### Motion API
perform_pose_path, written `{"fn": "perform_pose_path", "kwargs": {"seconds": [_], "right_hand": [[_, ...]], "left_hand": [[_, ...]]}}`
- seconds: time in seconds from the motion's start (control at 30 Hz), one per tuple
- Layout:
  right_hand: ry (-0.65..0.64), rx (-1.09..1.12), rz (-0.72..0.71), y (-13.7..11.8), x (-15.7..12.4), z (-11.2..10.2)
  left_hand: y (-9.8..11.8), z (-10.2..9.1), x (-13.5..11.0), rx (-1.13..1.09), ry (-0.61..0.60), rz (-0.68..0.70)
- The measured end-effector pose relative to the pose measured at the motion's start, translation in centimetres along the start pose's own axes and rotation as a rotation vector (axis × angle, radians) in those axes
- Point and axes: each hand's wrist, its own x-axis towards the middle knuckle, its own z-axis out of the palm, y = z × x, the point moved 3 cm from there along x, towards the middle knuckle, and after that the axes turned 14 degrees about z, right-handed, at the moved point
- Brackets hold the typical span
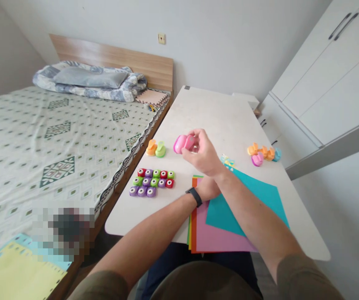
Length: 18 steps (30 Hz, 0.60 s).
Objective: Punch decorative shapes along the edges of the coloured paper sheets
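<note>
My right hand (202,154) grips a pink craft paper punch (182,143) just over the white table, reaching across in front of my left arm. My left hand (208,189), with a dark band at its wrist, lies at the top left of a teal paper sheet (244,196); its fingers are hidden behind my right forearm. Beneath the teal sheet is a stack of coloured paper, pink sheet (210,237) on top. An orange punch (151,148) and a green punch (160,149) stand left of the pink one. Small paper cut-outs (227,160) lie above the teal sheet.
Rows of small punches (151,182) sit on the table's left side. Several larger punches (262,153) stand at the right. A bed (82,125) runs along the left, with punched paper sheets (26,266) on it. White cabinets (332,75) rise at the right.
</note>
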Motion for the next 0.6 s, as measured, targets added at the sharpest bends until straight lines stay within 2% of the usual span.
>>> {"fn": "perform_pose_path", "kwargs": {"seconds": [0.07, 0.2, 0.33, 0.47, 0.6], "right_hand": [[0.031, 0.155, 0.023, 0.7, -0.9, -3.5], [0.131, 0.275, 0.090, 2.7, -2.9, -10.4], [0.233, 0.358, 0.181, 5.2, -4.7, -15.8], [0.303, 0.446, 0.276, 7.8, -5.6, -18.7], [0.301, 0.434, 0.371, 9.9, -5.7, -19.4]], "left_hand": [[-0.2, 0.1, 0.1, 0.036, -0.050, -0.029], [-0.1, 0.0, 0.1, 0.130, -0.122, -0.180], [0.2, -0.1, 0.1, 0.117, -0.149, -0.209], [0.1, 0.0, 0.1, 0.112, -0.162, -0.235], [0.2, 0.0, 0.1, 0.094, -0.156, -0.231]]}}
